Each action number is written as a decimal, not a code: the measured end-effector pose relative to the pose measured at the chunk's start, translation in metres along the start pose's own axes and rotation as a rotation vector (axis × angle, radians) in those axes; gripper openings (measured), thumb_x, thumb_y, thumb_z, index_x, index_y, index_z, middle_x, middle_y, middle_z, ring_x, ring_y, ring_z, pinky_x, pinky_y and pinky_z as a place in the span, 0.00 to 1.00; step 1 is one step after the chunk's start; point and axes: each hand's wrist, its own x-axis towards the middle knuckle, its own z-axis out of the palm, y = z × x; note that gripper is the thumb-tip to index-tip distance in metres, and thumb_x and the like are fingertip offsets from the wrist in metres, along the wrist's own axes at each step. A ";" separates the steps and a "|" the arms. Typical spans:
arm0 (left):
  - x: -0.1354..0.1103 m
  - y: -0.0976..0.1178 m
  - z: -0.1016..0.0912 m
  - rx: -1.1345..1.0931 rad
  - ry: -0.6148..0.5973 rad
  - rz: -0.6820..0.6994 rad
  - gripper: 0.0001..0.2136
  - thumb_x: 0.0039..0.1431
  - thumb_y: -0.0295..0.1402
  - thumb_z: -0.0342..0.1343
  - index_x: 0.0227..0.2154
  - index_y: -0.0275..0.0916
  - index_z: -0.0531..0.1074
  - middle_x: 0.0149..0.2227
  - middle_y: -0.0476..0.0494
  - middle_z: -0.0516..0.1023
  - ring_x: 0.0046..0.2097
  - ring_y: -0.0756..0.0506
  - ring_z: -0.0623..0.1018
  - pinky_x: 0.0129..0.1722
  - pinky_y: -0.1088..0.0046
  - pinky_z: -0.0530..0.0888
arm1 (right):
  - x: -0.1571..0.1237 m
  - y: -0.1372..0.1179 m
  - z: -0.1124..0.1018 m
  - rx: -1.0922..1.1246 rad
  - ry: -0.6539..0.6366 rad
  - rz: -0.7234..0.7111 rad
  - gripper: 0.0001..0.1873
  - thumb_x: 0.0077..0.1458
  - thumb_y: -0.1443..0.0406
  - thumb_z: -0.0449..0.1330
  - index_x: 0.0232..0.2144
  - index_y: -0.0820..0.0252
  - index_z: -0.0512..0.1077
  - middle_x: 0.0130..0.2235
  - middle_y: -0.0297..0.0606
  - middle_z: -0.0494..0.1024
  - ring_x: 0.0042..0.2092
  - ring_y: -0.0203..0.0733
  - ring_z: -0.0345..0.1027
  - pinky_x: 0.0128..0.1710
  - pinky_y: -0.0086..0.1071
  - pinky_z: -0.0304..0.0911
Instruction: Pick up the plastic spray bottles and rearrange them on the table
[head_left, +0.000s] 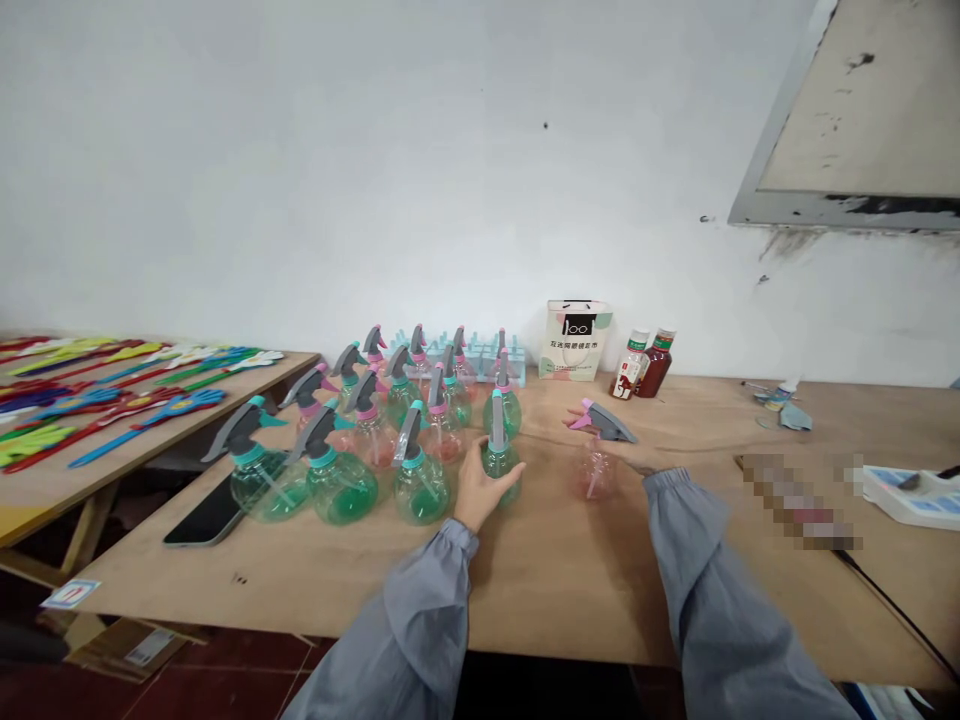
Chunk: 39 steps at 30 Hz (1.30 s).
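Observation:
My left hand (474, 490) wraps round the belly of a green spray bottle (501, 455) with a grey trigger head, standing upright on the wooden table (555, 570). My right hand (628, 462) grips a clear pink spray bottle (595, 472) from its right side. That hand shows only faintly past the grey cuff. The pink bottle's grey head (606, 423) points left. It stands apart, to the right of the group.
Several more green and pink spray bottles (337, 480) crowd the table's left half beside a black phone (202, 515). At the back stand a paper bag (575, 340) and two drink bottles (643, 364). Coloured plastic clappers (112, 400) cover the left table. A white device (911, 495) lies right.

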 end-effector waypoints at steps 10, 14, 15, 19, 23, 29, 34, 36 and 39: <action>-0.001 0.006 -0.004 0.033 -0.023 0.015 0.23 0.52 0.45 0.64 0.45 0.39 0.68 0.44 0.38 0.78 0.48 0.38 0.79 0.52 0.56 0.74 | 0.013 -0.037 0.029 0.474 0.231 0.084 0.15 0.42 0.58 0.67 0.35 0.55 0.76 0.39 0.40 0.84 0.49 0.53 0.78 0.43 0.39 0.74; -0.001 0.007 -0.004 0.041 -0.040 0.001 0.21 0.53 0.45 0.63 0.45 0.39 0.68 0.43 0.39 0.78 0.47 0.39 0.79 0.51 0.56 0.74 | 0.025 -0.053 0.037 0.454 0.271 0.134 0.21 0.36 0.62 0.66 0.38 0.55 0.77 0.41 0.41 0.84 0.46 0.53 0.79 0.26 0.29 0.69; -0.001 0.008 -0.004 0.045 -0.043 0.003 0.20 0.53 0.44 0.63 0.45 0.39 0.69 0.43 0.39 0.79 0.47 0.39 0.79 0.51 0.57 0.74 | 0.028 -0.055 0.039 0.455 0.283 0.137 0.21 0.35 0.62 0.66 0.38 0.56 0.77 0.41 0.42 0.84 0.45 0.52 0.80 0.24 0.28 0.66; -0.002 0.007 -0.005 0.063 -0.037 0.018 0.19 0.54 0.43 0.63 0.44 0.39 0.69 0.40 0.41 0.78 0.44 0.41 0.79 0.47 0.60 0.75 | 0.037 -0.054 0.041 0.477 0.284 0.133 0.21 0.34 0.63 0.64 0.36 0.57 0.77 0.41 0.42 0.84 0.41 0.50 0.80 0.19 0.24 0.58; -0.004 0.005 -0.009 0.091 -0.060 0.013 0.20 0.55 0.44 0.63 0.46 0.39 0.68 0.41 0.41 0.78 0.45 0.41 0.79 0.47 0.60 0.76 | 0.039 -0.044 0.038 0.471 0.252 0.167 0.17 0.35 0.63 0.64 0.34 0.57 0.77 0.40 0.42 0.84 0.42 0.49 0.79 0.19 0.24 0.55; -0.010 0.007 -0.012 0.112 -0.022 0.047 0.28 0.55 0.45 0.63 0.54 0.39 0.63 0.51 0.36 0.74 0.54 0.37 0.76 0.55 0.53 0.73 | 0.040 -0.040 0.038 0.483 0.333 0.220 0.08 0.32 0.66 0.60 0.23 0.57 0.73 0.26 0.35 0.78 0.34 0.43 0.75 0.27 0.29 0.62; -0.012 0.006 -0.011 0.124 -0.016 0.080 0.33 0.55 0.44 0.64 0.59 0.39 0.57 0.56 0.33 0.68 0.60 0.36 0.72 0.60 0.49 0.69 | 0.041 -0.040 0.039 0.449 0.281 0.244 0.05 0.31 0.65 0.58 0.19 0.56 0.69 0.24 0.36 0.76 0.32 0.43 0.72 0.24 0.30 0.60; -0.013 0.005 -0.011 0.122 -0.036 0.063 0.32 0.56 0.43 0.63 0.59 0.39 0.57 0.55 0.34 0.69 0.59 0.36 0.72 0.60 0.50 0.70 | 0.041 -0.037 0.040 0.437 0.222 0.223 0.07 0.31 0.65 0.57 0.20 0.56 0.71 0.26 0.37 0.77 0.31 0.43 0.71 0.22 0.30 0.58; -0.013 0.005 -0.011 0.114 -0.061 0.041 0.30 0.57 0.43 0.62 0.58 0.40 0.59 0.54 0.35 0.70 0.58 0.37 0.73 0.59 0.51 0.70 | 0.041 -0.032 0.041 0.417 0.191 0.174 0.06 0.34 0.65 0.59 0.22 0.54 0.71 0.24 0.35 0.76 0.26 0.40 0.67 0.20 0.29 0.57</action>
